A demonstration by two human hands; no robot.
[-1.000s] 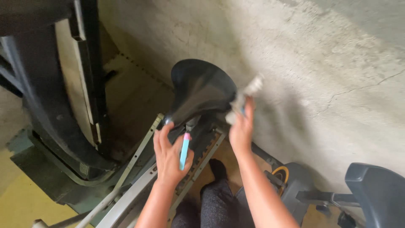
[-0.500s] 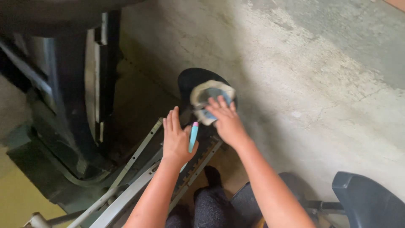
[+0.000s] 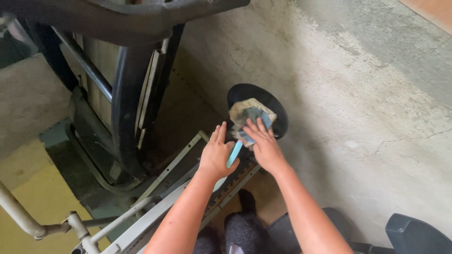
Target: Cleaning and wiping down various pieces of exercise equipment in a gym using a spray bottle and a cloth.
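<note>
The right hand (image 3: 264, 146) presses a cloth (image 3: 248, 117) flat, fingers spread, on the black seat (image 3: 278, 117) just ahead; the left hand (image 3: 215, 155), beside it, pinches a blue tube (image 3: 234, 154) pointing seatward.

No packages, labels, signs or screens anywhere in view.

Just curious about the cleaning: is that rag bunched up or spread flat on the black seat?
Bunched up. The rag lies crumpled in folds under the right hand, covering only part of the black seat.
</note>
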